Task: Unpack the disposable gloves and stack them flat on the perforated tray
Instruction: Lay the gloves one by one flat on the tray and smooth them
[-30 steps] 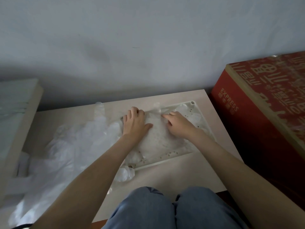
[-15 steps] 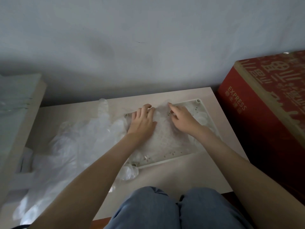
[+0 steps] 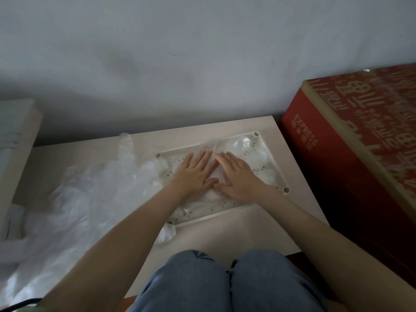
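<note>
Tray (image 3: 280,174) holds clear gloves (image 3: 245,147); left hand (image 3: 194,173), right hand (image 3: 238,176) press flat, fingers straight.

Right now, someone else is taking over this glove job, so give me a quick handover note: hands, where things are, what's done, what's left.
Left hand: open and flat, pressing the stacked gloves down.
Right hand: open and flat beside it, pressing the same layer.
Perforated tray: on the table, holding the stacked gloves.
Done: some clear gloves lie flattened on the tray.
Left: the loose glove pile on the table, left of the tray, plus a crumpled glove at the tray's near left corner.
</note>
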